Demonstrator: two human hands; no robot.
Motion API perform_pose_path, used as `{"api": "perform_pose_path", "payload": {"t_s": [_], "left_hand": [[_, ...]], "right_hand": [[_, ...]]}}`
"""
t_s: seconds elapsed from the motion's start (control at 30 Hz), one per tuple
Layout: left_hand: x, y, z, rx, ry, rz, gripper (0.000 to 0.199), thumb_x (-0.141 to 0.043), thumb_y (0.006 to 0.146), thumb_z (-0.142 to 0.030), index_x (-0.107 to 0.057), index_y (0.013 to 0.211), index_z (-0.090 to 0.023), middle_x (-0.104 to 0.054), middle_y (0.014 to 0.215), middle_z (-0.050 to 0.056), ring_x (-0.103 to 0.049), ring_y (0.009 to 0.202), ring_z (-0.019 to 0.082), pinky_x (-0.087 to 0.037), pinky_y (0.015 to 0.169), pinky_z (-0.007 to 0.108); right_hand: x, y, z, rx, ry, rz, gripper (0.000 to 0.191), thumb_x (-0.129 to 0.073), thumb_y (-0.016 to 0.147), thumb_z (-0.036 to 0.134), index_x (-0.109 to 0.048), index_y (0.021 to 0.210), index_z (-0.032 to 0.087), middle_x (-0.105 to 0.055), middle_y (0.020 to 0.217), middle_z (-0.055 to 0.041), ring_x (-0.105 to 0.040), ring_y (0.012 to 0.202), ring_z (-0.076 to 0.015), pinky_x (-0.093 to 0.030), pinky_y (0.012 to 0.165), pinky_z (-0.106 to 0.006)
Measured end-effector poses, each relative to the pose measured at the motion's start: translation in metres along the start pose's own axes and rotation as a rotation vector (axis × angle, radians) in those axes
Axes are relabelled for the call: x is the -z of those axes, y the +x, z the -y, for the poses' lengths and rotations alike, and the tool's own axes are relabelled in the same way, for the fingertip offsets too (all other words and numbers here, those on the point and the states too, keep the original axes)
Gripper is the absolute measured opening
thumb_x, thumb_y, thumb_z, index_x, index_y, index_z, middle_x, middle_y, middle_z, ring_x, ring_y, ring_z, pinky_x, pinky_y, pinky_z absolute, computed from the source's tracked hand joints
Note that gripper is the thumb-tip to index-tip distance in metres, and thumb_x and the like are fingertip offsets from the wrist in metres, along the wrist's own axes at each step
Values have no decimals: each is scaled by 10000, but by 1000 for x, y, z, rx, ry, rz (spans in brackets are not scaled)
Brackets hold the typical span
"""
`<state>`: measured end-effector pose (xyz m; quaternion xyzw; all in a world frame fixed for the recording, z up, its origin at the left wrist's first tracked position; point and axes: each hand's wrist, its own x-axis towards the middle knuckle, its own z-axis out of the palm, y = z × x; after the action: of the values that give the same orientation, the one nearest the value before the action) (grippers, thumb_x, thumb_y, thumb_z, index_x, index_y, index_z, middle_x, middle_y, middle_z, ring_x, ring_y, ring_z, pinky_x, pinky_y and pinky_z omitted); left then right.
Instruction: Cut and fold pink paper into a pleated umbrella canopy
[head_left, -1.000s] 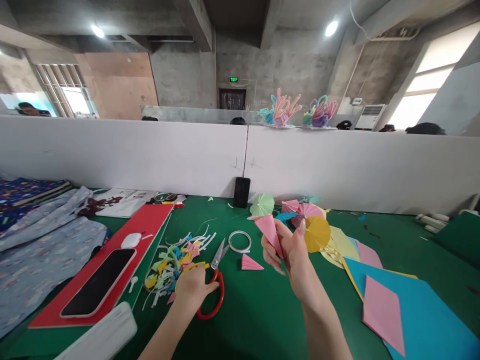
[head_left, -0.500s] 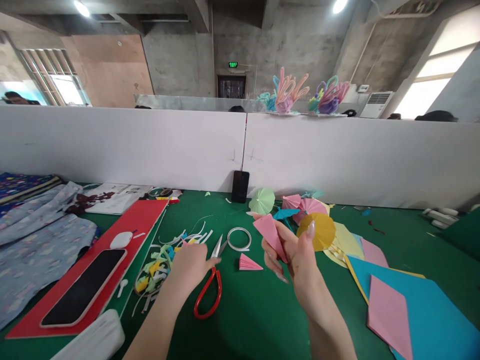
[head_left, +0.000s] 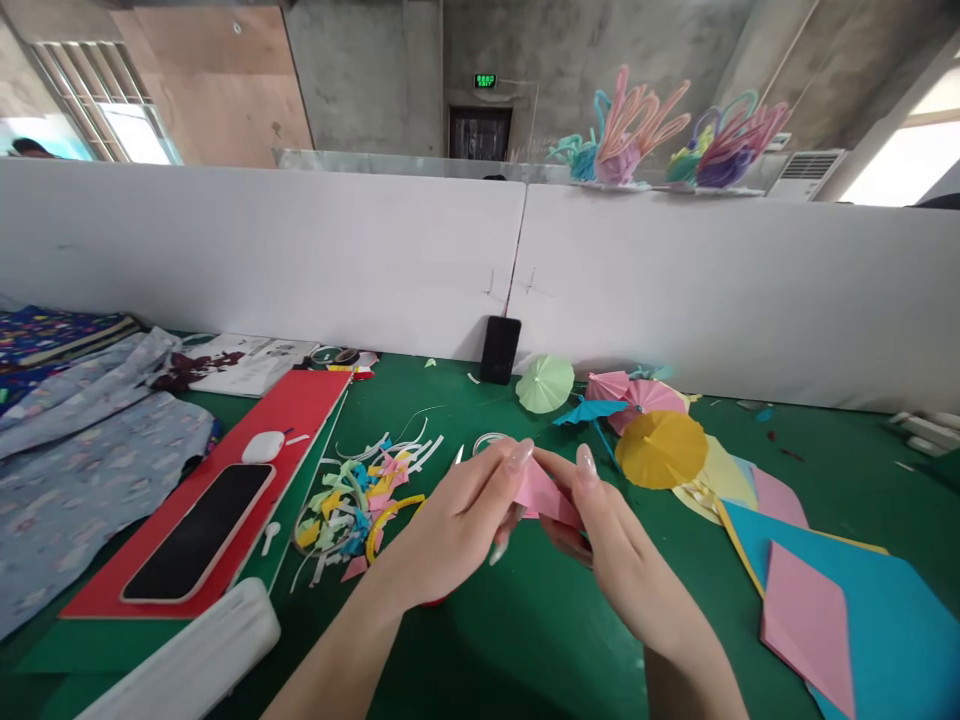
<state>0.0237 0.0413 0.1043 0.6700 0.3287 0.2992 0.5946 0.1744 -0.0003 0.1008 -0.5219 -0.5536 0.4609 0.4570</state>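
Note:
A folded piece of pink paper (head_left: pixel 546 492) is held between both hands above the green table. My left hand (head_left: pixel 469 520) pinches its left end between thumb and fingers. On the other end, my right hand (head_left: pixel 611 530) has its thumb on top and fingers curled beneath. Under my left hand lie the scissors (head_left: pixel 459 456), mostly hidden, with a blade tip showing. A pale ring (head_left: pixel 489 438) peeks out behind the fingers. Left of my left hand is a heap of coloured paper scraps (head_left: pixel 352 500) with a yellow ring (head_left: pixel 381 525) at its edge.
Small paper umbrellas, including a yellow one (head_left: pixel 660 450) and a green one (head_left: pixel 545 384), lie beyond my right hand. Blue sheets (head_left: pixel 892 610) and folded pink paper (head_left: pixel 808 620) are at right. A phone (head_left: pixel 199 535) rests on a red board (head_left: pixel 315 400). A white partition (head_left: pixel 337 260) stands behind.
My left hand has moved right from the scrap heap to grip the pink paper together with my right hand. A yellow ring now shows by the scraps. The view has tilted down.

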Motion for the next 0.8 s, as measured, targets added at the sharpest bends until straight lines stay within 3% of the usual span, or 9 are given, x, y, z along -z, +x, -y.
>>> {"api": "perform_pose_path", "payload": {"t_s": [0.1,0.23,0.47,0.8], "left_hand": [[0,1,2,13,-167,100,413,-264,955,-518,-440,774,-192,-323,564,-70,-366,505,80,-342,498,201],[-3,4,7,48,-351,110,427,-330,926,-557,-394,714,-192,-276,546,-84,-307,454,61,-271,430,190],[-9,5,7,75,-572,83,433,-450,888,-550,-383,670,-182,-290,515,-91,-270,435,42,-177,418,197],[-5,6,7,106,-680,234,464,-464,902,-518,-345,614,-173,-240,495,-96,-191,398,30,-129,419,217]], "right_hand": [[-1,4,-5,38,17,11,443,-383,912,562,-662,1102,275,-519,705,-18,-460,638,-157,-449,569,-237],[-5,8,-4,73,81,31,324,-455,920,469,-641,1108,283,-541,765,-13,-442,609,-133,-414,524,-215],[-9,9,-5,89,166,7,351,-424,920,498,-633,1116,294,-555,730,-17,-473,577,-143,-420,489,-222],[-3,7,-8,156,109,30,375,-386,935,496,-655,1078,278,-620,850,-40,-527,673,-164,-460,541,-226]]}}
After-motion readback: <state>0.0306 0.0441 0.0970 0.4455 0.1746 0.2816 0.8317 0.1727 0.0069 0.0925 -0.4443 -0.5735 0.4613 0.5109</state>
